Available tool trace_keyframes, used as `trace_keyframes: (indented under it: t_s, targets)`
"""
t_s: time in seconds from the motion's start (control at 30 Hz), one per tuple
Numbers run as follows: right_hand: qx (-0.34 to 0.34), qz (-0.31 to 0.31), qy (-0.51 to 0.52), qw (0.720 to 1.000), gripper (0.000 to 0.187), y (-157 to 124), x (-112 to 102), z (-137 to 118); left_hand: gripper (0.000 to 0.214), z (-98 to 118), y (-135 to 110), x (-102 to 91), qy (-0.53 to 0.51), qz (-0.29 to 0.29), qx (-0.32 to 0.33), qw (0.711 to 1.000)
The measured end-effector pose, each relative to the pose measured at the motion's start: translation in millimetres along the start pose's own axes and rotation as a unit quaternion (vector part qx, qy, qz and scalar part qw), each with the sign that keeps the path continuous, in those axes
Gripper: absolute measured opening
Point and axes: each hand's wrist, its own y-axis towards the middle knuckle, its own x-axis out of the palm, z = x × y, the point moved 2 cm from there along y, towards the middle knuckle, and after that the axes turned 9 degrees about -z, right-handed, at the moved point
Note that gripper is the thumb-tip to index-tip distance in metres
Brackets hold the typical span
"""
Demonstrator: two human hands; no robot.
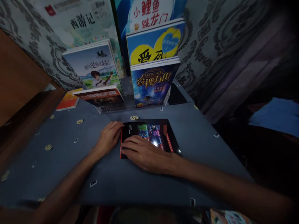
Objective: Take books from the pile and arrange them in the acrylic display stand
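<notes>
A black book (130, 128) with a red spine and small colourful pictures on its cover lies flat on the table, a little tilted to my view. My left hand (109, 137) is at its upper left corner, with fingers bent together against the red spine. Across the lower left part of the cover lies my right hand (144, 152), its fingers stretched out flat toward the spine. The right hand and forearm hide the book's lower edge. Light glares off the glossy cover.
Behind stand several upright books: a blue book (151, 82), a blue-and-yellow book (137, 46), a pale landscape book (92, 63) and a red-brown book (105, 99). An orange book (67, 100) lies at the left. The grey patterned table (77, 158) ends at a dark curtain (235, 71) on the right.
</notes>
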Motion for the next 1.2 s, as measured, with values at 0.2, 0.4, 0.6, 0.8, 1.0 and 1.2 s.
trace_keyframes:
  t_s: [0.2, 0.4, 0.6, 0.8, 1.0, 1.2]
  targets:
    - [-0.002, -0.063, -0.027, 0.998, 0.023, 4.8, -0.6, -7.8, 0.033, -4.4, -1.3, -1.3, -0.047, 0.006, -0.005, 0.999]
    - [0.047, -0.077, -0.026, 0.996, 0.026, 12.0, -2.2, 4.8, 0.035, -8.1, -3.1, -2.7, -0.093, 0.02, -0.028, 0.995]
    - [0.099, -0.071, -0.055, 0.991, 0.03, 24.7, -0.5, 34.1, 0.036, -12.0, -4.7, -1.6, -0.137, 0.023, -0.075, 0.988]
    - [0.138, -0.048, -0.106, 0.984, 0.031, 34.4, 1.1, 59.1, 0.039, -9.9, -8.5, 7.5, -0.15, 0.04, -0.063, 0.986]
    - [0.164, -0.04, -0.115, 0.979, 0.031, 36.5, 2.4, 59.6, 0.046, -3.1, -11.6, 14.9, -0.084, 0.034, -0.038, 0.995]
    - [0.19, -0.041, -0.126, 0.973, 0.03, 35.9, 4.3, 55.7, 0.043, 1.0, -12.6, 15.9, -0.026, 0.03, -0.018, 0.999]
